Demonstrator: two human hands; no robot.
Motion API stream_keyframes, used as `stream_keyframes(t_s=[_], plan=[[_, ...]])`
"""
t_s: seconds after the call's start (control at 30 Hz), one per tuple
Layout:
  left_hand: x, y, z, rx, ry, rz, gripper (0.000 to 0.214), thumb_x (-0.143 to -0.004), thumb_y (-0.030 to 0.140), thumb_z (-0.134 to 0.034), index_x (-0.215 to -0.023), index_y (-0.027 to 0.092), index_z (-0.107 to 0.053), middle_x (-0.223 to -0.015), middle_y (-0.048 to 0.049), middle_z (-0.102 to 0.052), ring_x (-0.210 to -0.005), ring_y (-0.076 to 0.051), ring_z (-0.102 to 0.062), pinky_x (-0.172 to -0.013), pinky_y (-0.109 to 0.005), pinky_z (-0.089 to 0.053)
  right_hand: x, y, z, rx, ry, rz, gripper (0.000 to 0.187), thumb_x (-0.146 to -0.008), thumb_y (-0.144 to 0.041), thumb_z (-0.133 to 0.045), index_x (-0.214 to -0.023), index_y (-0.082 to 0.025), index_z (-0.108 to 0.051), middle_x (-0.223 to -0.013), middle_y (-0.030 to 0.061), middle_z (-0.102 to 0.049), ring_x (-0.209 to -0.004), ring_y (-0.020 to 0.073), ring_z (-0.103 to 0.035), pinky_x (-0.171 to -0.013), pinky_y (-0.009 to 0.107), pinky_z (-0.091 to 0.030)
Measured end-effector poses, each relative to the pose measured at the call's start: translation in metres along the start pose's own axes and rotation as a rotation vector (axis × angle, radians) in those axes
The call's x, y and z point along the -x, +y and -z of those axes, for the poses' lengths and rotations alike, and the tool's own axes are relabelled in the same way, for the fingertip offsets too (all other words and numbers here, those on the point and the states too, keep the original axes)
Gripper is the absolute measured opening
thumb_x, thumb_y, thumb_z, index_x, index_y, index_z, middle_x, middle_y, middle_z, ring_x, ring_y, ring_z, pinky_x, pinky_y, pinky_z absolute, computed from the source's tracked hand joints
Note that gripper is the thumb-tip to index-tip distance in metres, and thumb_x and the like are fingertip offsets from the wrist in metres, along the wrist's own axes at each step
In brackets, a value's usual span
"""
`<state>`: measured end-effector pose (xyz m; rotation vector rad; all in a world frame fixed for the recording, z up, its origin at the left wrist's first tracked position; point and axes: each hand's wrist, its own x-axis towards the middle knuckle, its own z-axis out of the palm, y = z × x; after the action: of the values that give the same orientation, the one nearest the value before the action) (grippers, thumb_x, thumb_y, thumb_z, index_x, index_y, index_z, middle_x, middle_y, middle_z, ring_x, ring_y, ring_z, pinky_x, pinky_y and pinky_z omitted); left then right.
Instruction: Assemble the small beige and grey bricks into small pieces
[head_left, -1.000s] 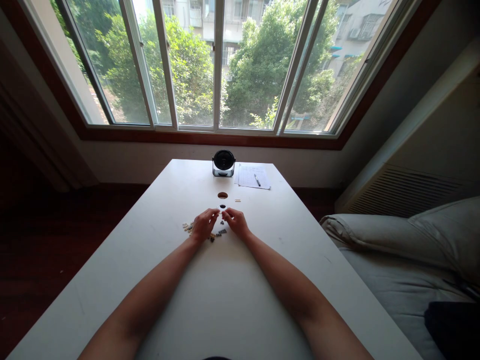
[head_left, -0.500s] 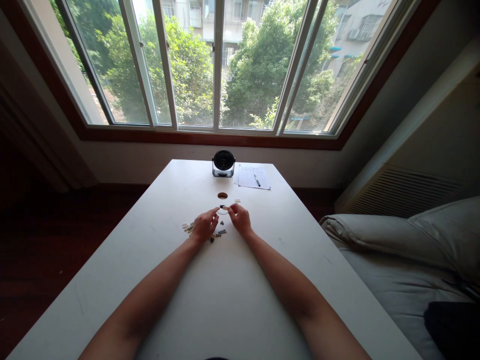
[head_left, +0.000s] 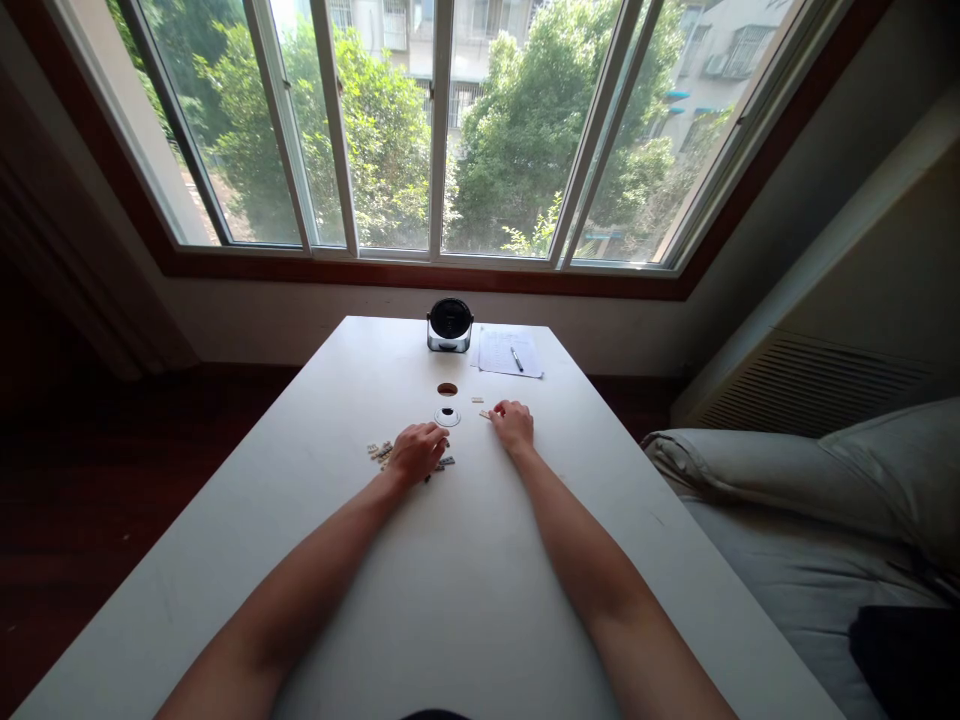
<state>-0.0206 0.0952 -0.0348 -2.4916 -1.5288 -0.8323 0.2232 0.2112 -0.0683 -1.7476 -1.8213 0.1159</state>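
Smooth, matte white counter (head_left: 450,590) is running toward a wide window full of trees. At left, tiny blocky pieces (head_left: 377,451), tan and grey, are lying scattered. The left hand (head_left: 415,452) is resting palm down at their edge, fingers loosely curled, any grip hidden. Just beyond it, a flat white ring (head_left: 448,421) is sitting. The right hand (head_left: 514,425) is lying half-curled, fingertips touching a small tan rectangular piece (head_left: 485,413); whether it is pinching, I cannot tell.
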Motion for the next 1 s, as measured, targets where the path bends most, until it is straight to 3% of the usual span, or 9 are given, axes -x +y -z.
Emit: stream_keyframes(t_s=[0.23,0.43,0.63,1.0], plan=[[0.000,-0.002,-0.001,-0.034,-0.017,-0.001,0.014,-0.096,0.023,-0.052,-0.101,0.024,-0.066,-0.094,-0.0049,-0.068,-0.083,-0.020,-0.062,-0.082,-0.033,-0.045,0.005,-0.008,0.000,-0.069,0.021,0.067,0.025,-0.095,-0.029,-0.045,-0.094,-0.020,-0.068,-0.092,0.0068,-0.067,-0.088,0.0214,-0.058,-0.080,0.031,-0.042],[0.000,-0.002,-0.003,-0.026,-0.022,0.010,0.013,-0.095,0.022,-0.054,-0.099,0.024,-0.066,-0.093,-0.0047,-0.068,-0.083,-0.020,-0.062,-0.082,-0.033,-0.045,0.015,-0.019,-0.004,0.034,-0.063,0.133,0.029,-0.095,-0.030,-0.051,-0.117,-0.021,-0.069,-0.109,0.0113,-0.066,-0.106,0.0256,-0.055,-0.092,0.033,-0.041],[0.000,-0.001,-0.002,-0.010,-0.014,0.013,0.013,-0.095,0.022,-0.055,-0.099,0.024,-0.067,-0.092,-0.0049,-0.069,-0.084,-0.020,-0.063,-0.082,-0.033,-0.045,0.010,-0.018,-0.002,0.078,-0.163,0.205,0.030,-0.094,-0.034,-0.055,-0.119,-0.024,-0.070,-0.119,0.0101,-0.063,-0.113,0.0261,-0.051,-0.099,0.035,-0.037],[0.001,-0.003,-0.002,0.012,-0.018,0.022,0.013,-0.095,0.022,-0.055,-0.099,0.025,-0.068,-0.092,-0.0049,-0.068,-0.085,-0.020,-0.063,-0.082,-0.033,-0.046,0.005,-0.015,-0.010,0.157,-0.251,0.254,0.047,-0.094,-0.045,-0.055,-0.137,-0.026,-0.056,-0.144,0.0105,-0.050,-0.133,0.0287,-0.041,-0.108,0.040,-0.030]])
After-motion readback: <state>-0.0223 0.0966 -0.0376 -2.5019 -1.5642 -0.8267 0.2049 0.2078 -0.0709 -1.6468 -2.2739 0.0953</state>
